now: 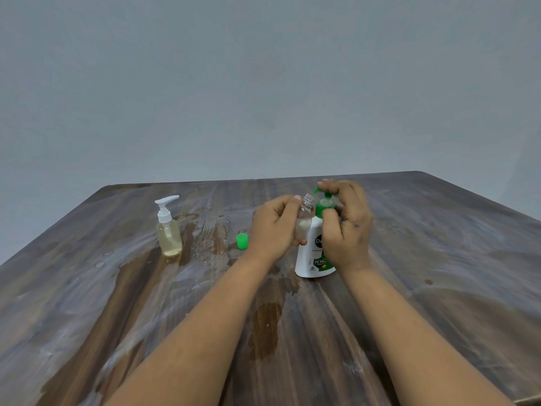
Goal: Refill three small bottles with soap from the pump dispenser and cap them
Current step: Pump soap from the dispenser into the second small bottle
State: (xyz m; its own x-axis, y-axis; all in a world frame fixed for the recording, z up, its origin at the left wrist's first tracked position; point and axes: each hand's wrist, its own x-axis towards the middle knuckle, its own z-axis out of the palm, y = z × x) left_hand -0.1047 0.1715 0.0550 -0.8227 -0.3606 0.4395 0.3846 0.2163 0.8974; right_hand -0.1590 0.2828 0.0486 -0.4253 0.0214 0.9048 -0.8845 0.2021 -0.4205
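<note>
A person is holding a small clear bottle in the left hand, with the fingers curled around it and the thumb tip near its open neck. The little bottle is standing upright in the air, right beside the green spout of the big pump dispenser. It has no cap on, and something pale is showing in its lower part.

The pump dispenser is white with a green pump top and a green label, and it is standing on the wooden table. The right hand is wrapping around it, with fingers bent over the pump head and the thumb pressing on the green collar.

A small green cap is lying on the table just left of the left hand. Farther left, a clear bottle with a white pump is standing, holding yellowish liquid. Wet patches and drops are shining on the table around them.
</note>
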